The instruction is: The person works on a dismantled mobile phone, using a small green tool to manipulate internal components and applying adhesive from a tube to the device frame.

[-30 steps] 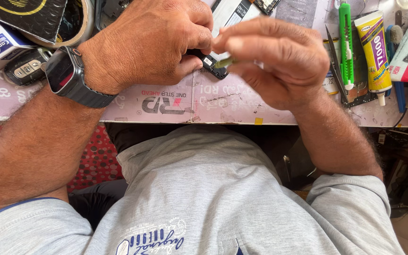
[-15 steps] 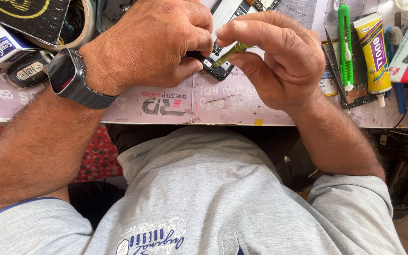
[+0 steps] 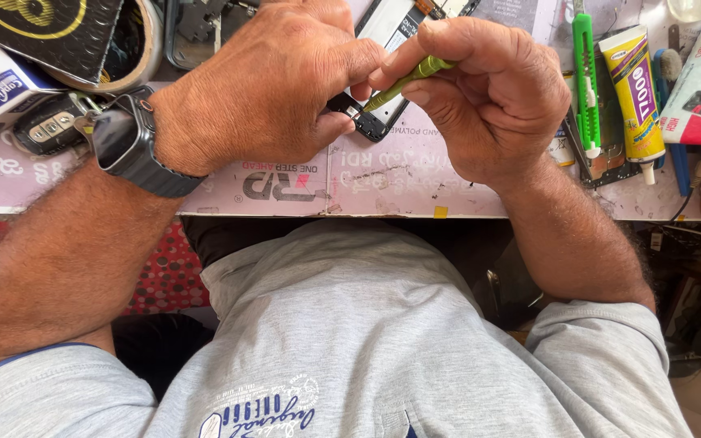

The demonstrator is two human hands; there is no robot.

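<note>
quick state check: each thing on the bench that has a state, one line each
left hand: gripping the opened phone
right hand: pinching the green tool
opened phone: back off, flat on bench
green tool: tip on phone's lower edge
glue tube: lying flat, nozzle towards person
green utility knife: lying flat

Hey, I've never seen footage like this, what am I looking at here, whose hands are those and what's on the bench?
This is one view from a camera worn on a person's head, looking down at their own grey shirt and two bare hands; no machine is involved. The left hand, with a dark wristwatch, steadies an opened phone on the worktable. The right hand pinches a thin green tool in its fingers, its tip at the phone's corner. To the right lie a green utility knife and a yellow glue tube; a car key lies on the left.
</note>
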